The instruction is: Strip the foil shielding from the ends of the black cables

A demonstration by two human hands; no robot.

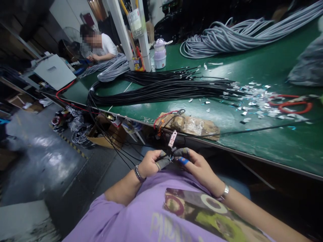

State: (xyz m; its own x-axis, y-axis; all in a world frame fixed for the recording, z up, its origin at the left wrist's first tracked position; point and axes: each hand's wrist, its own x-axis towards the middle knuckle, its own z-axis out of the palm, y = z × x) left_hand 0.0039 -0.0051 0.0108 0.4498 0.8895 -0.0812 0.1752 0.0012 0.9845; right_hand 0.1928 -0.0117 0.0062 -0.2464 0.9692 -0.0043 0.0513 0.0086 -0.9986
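Observation:
My left hand [152, 162] and my right hand [196, 165] meet in my lap below the table edge, both pinched on the end of a thin black cable [252, 129] whose coloured wire ends [172, 157] show between the fingertips. Grey finger cots and blue tape cover my fingertips. The cable runs from my fingers up over the green table [277, 144] to the right. A brown taped block [191, 125] with a red-wired tool sits at the table edge just above my hands.
A long bundle of black cables [161, 90] lies across the table. Foil scraps [252, 101] and red-handled scissors [292, 104] lie at right. Grey cable coils [239, 37] are at the back. Another person [99, 45] works far left. Boxes [106, 132] sit on the floor.

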